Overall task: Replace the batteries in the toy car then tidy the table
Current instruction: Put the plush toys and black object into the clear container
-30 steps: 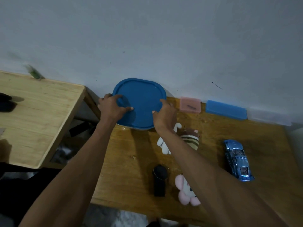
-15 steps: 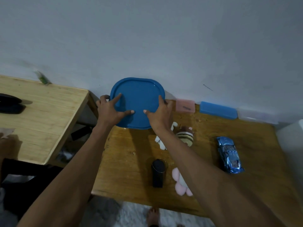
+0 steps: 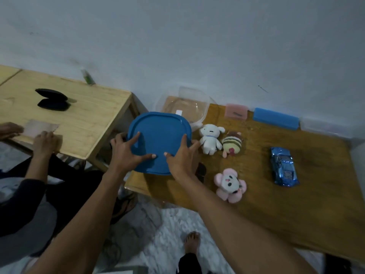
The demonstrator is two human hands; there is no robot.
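Note:
I hold a blue lid (image 3: 160, 139) with both hands above the near left corner of the brown table (image 3: 296, 204). My left hand (image 3: 126, 155) grips its left edge and my right hand (image 3: 181, 157) grips its right edge. Behind the lid stands an open clear plastic container (image 3: 197, 103) at the table's back left. The shiny blue toy car (image 3: 284, 166) lies at the right of the table, apart from both hands. A black cylindrical object (image 3: 201, 171) is mostly hidden behind my right wrist.
Three plush toys lie mid-table: a white one (image 3: 210, 140), a striped one (image 3: 232, 144) and a pink one (image 3: 230, 184). A pink box (image 3: 236, 111) and a blue box (image 3: 275, 120) line the wall. Another person's hands (image 3: 42, 139) rest on the lighter table (image 3: 83, 119) at left.
The lid has come off the clear container and moved toward me and down, uncovering the container. The camera has swung, bringing the person at the left table into view.

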